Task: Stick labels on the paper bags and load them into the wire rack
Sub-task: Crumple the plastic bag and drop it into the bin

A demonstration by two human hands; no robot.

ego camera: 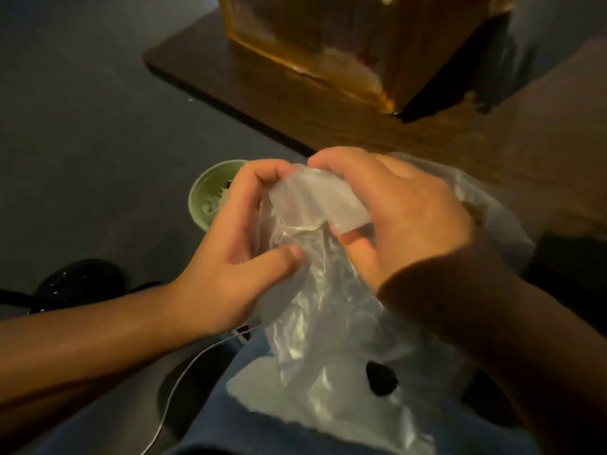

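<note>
A clear plastic bag (315,290) is held over the lap by both hands. The left hand (243,244) grips its left side, fingers curled over the mouth and thumb pressed on the film. The right hand (394,218) pinches a bunched fold of the mouth, fingers curled round it. The mouth appears to be worked open; contents cannot be made out.

No paper bags, labels or wire rack can be seen, so the task's own things are either inside the plastic bag or out of view. The step is judged as preparation: supplies being unpacked, with labelling not yet begun.

A green bowl (205,198) sits on the floor just beyond the left hand. A wooden bench (328,110) carries an amber box (328,37).

Next, the mouth probably needs to be spread wide, then one hand freed to reach in.
</note>
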